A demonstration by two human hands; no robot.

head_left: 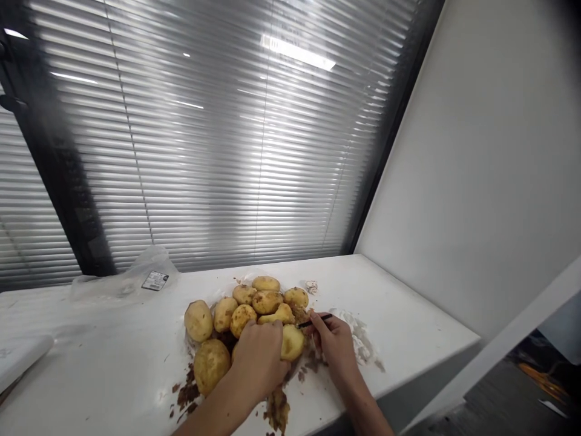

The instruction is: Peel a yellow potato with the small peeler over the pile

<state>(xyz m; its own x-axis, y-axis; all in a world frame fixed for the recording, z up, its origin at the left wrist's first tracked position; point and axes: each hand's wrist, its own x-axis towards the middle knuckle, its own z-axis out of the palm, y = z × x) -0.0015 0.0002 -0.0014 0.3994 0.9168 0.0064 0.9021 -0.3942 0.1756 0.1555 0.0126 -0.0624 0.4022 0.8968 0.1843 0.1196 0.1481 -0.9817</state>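
My left hand (263,354) is closed around a partly peeled potato (293,342), whose pale yellow side faces right. My right hand (333,340) grips a slim black-handled tool (315,321); its tip is close to that potato, and whether it is a knife or a peeler cannot be made out. Behind and left of my hands lies a pile of potatoes (267,301), some with brown patches of skin. One large potato (212,365) rests left of my left wrist. Brown peelings (276,410) are scattered below my hands.
A white table (136,375) carries everything. Crumpled white tissue or plastic (358,336) lies right of my right hand. A clear plastic bag (129,281) with a label lies at the back left. A white object (22,357) sits at the left edge. Window blinds (204,151) stand behind.
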